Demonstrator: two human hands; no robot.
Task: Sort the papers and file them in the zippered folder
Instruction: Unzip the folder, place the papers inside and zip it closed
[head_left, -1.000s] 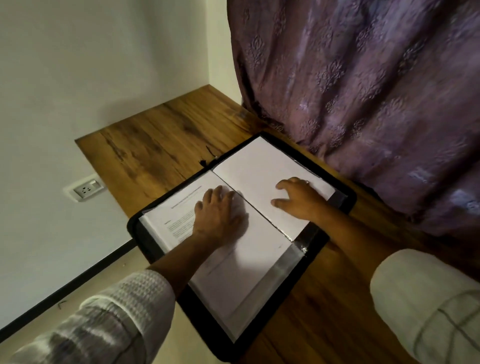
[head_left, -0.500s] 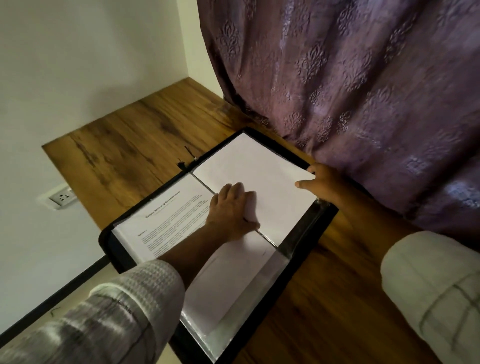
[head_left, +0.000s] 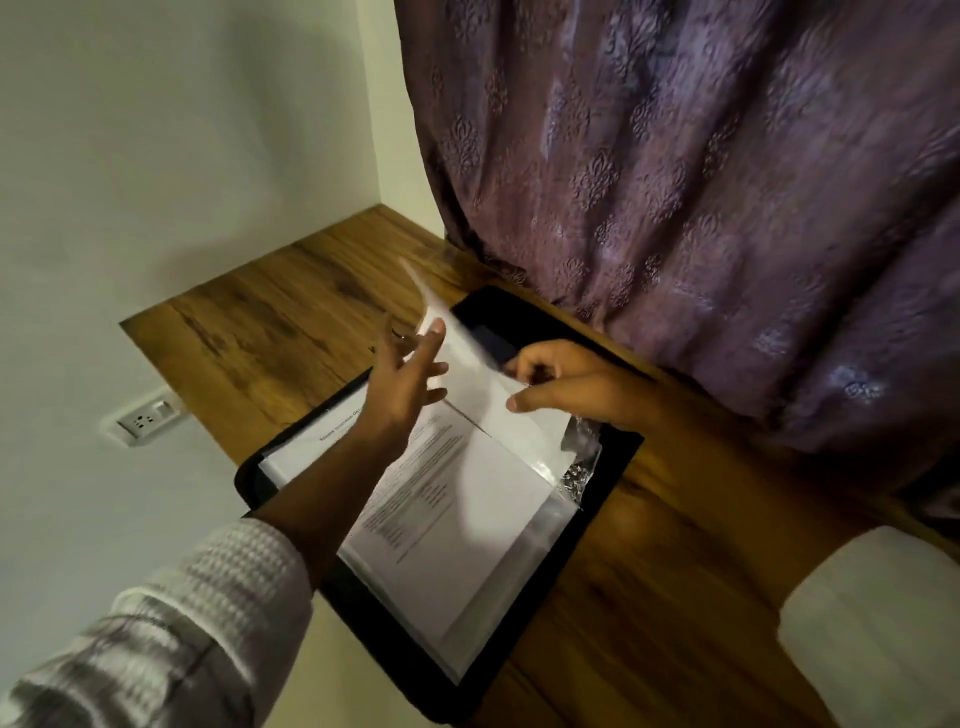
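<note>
A black zippered folder (head_left: 597, 525) lies open on the wooden desk (head_left: 291, 317). Printed papers in clear sleeves (head_left: 457, 525) fill its left half. A white sleeve page (head_left: 483, 374) stands lifted and tilted over the middle, blurred by motion. My right hand (head_left: 566, 387) pinches this page near its lower right edge, thumb on top. My left hand (head_left: 410, 371) hovers above the left pages with fingers spread and straight, its fingertips at the raised page's left face. The folder's dark right inner cover (head_left: 493, 317) shows behind the page.
A purple patterned curtain (head_left: 701, 182) hangs along the desk's far right edge. A white wall socket (head_left: 145, 415) sits below the desk's left end. The white walls meet at the desk's far corner. My sleeves fill the lower corners.
The right hand has lifted the right-hand page up and toward the left. The left hand has risen off the pages and now hovers at the raised sheet.
</note>
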